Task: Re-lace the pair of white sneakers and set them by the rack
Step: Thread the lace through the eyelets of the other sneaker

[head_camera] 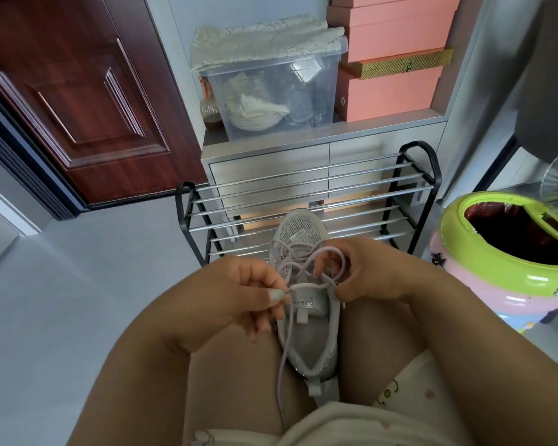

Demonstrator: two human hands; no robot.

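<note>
Between the person's bare knees, at lower centre of the frame, one white sneaker (pixel 306 304) rests with its long axis running up the picture: toe toward the shoe rack (pixel 303 201) above it, heel toward the person. A pale lilac lace (pixel 303 286) crosses the upper eyelets, and one loose end trails down over the thigh. To the left of the shoe, the left hand (pixel 239 294) pinches the lace between thumb and forefinger, drawing a strand taut across the tongue. To the right, the right hand (pixel 361 268) curls its fingers around a loop of lace. Judging by this, a bow is being tied; both sides should be pulled evenly so the knot sits centred. No second sneaker is visible. A green-rimmed bin (pixel 509 252) stands at right.
</note>
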